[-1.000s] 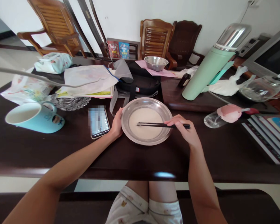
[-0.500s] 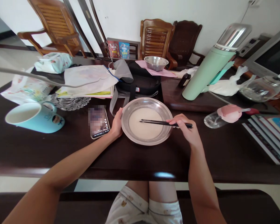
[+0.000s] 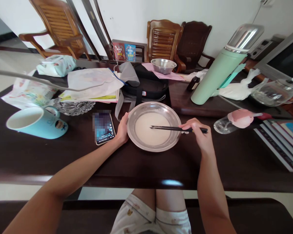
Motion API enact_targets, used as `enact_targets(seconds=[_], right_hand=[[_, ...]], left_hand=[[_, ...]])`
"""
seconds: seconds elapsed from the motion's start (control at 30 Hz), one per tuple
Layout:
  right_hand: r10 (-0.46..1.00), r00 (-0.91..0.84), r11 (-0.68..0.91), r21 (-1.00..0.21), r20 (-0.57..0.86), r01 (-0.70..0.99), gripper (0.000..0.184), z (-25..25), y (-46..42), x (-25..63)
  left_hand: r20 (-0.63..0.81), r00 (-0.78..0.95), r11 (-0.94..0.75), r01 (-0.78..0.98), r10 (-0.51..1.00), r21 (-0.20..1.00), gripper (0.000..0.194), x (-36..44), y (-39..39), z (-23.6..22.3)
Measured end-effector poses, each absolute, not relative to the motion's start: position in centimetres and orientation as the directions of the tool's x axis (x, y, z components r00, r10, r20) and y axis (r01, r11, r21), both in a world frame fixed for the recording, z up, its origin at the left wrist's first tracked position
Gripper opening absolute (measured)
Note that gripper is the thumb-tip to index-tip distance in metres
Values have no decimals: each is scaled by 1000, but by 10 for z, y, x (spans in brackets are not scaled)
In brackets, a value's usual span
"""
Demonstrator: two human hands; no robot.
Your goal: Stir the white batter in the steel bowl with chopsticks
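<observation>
A shallow steel plate [image 3: 136, 110] with a pale batter in it sits on the dark wooden table [image 3: 136, 165] in front of me. My left hand [image 3: 122, 130] grips the plate's left rim. My right hand [image 3: 200, 136] is closed on a pair of dark chopsticks [image 3: 172, 128], held level, their tips over the batter near the plate's middle. A phone [image 3: 103, 127] lies just left of my left hand.
A light blue mug [image 3: 36, 123] lies on its side at the left. A green thermos [image 3: 222, 66] leans at the back right, beside a glass jug [image 3: 274, 92]. A pink-capped bottle [image 3: 231, 119] and stacked books [image 3: 280, 139] sit right. A black bag [image 3: 148, 85], papers and a small steel bowl [image 3: 163, 65] are behind.
My right hand has drawn the chopsticks to the right, so their tips moved from the plate's left part toward its middle. My left hand has stayed on the rim.
</observation>
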State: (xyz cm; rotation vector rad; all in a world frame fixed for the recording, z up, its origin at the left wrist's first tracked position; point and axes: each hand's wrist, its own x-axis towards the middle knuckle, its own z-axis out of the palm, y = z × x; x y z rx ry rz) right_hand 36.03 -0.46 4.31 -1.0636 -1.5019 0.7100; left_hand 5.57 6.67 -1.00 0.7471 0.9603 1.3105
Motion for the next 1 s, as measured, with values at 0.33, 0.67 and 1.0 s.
enact_targets(seconds=[0.33,0.67,1.0], right_hand=[[911,-137,412,-863,389,292,34,45,-4,355],[915,-120,402,-888,385,222,41,44,-6,358],[905,35,410,-893,423,187,45,43,-8,365]], left_hand=[[-148,10,136,-460,989,877,55,55,67,-11],[-148,7,136,-441,989,887,55,55,66,-10],[-143,20,138,-435,989,890,55,56,66,-9]])
